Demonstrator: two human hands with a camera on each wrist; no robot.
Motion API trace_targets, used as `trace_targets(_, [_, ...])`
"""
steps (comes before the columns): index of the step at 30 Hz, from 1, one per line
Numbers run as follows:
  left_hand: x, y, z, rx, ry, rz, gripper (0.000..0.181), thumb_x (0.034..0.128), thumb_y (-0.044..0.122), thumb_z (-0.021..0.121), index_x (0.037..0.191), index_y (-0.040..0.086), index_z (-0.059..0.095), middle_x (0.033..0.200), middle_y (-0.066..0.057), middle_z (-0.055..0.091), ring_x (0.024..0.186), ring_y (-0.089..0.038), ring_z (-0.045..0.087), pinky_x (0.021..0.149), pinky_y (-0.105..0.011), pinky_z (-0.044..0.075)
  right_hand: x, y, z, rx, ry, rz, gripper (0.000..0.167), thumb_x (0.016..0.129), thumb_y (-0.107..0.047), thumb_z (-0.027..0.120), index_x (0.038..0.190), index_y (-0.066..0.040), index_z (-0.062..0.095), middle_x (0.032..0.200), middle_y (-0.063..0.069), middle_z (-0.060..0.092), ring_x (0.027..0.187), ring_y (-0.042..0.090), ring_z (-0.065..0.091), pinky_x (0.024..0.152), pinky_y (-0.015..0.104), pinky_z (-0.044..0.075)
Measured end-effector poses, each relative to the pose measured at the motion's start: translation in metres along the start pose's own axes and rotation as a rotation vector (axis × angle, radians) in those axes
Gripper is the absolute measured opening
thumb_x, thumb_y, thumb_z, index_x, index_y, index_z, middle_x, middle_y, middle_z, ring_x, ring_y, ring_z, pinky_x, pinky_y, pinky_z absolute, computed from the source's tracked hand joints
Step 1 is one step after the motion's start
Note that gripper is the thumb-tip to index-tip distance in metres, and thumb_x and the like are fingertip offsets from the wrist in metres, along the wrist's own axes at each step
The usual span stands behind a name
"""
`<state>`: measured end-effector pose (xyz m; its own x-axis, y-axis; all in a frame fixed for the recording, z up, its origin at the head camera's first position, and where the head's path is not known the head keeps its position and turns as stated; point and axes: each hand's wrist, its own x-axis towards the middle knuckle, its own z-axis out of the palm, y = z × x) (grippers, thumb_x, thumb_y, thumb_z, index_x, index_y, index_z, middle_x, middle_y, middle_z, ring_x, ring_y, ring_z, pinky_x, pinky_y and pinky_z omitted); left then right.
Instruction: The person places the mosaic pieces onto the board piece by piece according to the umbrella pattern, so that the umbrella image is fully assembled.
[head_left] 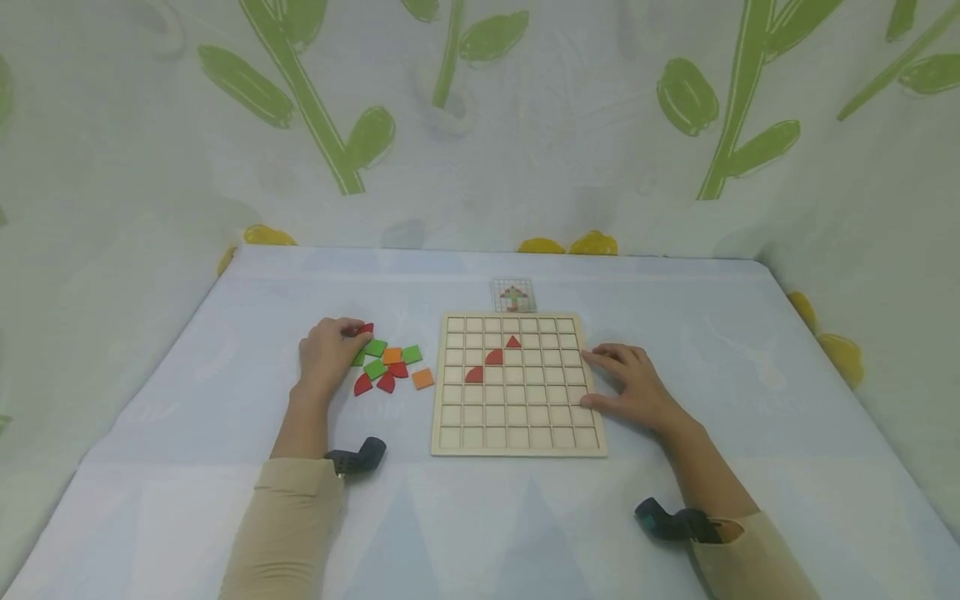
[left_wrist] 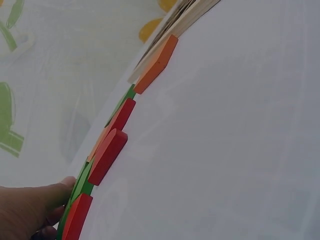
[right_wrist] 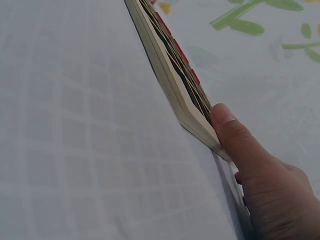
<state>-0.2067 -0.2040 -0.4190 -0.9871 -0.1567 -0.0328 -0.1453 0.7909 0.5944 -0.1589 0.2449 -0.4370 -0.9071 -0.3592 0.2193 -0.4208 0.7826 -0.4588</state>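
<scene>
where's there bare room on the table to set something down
Bare table lies right of the right hand, left of the left hand, and on the near side of the board. It's crowded between left hand and board, where tiles lie.

Left fingers (left_wrist: 55, 215) beside green piece (left_wrist: 84, 184); orange piece (left_wrist: 156, 65) near wooden board (left_wrist: 192, 17).

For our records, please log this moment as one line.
left hand: pinching flat red piece; right hand: touching pale wooden grid board; board: red triangle, two red quarter-circles
</scene>
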Motion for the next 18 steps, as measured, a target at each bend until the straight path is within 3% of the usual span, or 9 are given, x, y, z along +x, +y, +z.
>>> trace_targets(7, [0.0024,0.0002,0.0018,0.042,0.023,0.057,0.04,0.0926,0.026,0.058,0.128,0.007,0.059,0.12,-0.02,0.054,0.114,-0.038,0.045,0.094,-0.053,0.031,0.0013,0.0003,-0.0001,-0.003,-0.016,0.028,0.071,0.072,-0.04,0.079,0.132,-0.01,0.055,0.129,0.015,0.048,0.119,0.035,0.036,0.098,0.054,0.031])
trace_targets(13, [0.0029,-0.0024,0.0041,0.067,0.054,0.048,0.045,0.0926,0.027,0.055,0.134,0.009,0.053,0.127,-0.023,0.047,0.117,-0.041,0.039,0.094,-0.054,0.031,0.002,0.0011,-0.0015,-0.007,-0.005,0.0,0.071,0.071,-0.04,0.079,0.131,-0.009,0.056,0.127,0.015,0.05,0.118,0.036,0.038,0.098,0.054,0.032])
trace_targets(18, [0.0029,-0.0046,0.0057,0.06,0.076,0.053,0.042,0.0923,0.027,0.058,0.13,0.008,0.057,0.122,-0.021,0.05,0.114,-0.039,0.041,0.093,-0.053,0.032,0.0022,0.0017,0.0002,0.0,-0.011,0.004,0.07,0.072,-0.04,0.078,0.131,-0.01,0.056,0.128,0.015,0.05,0.118,0.036,0.038,0.097,0.054,0.032])
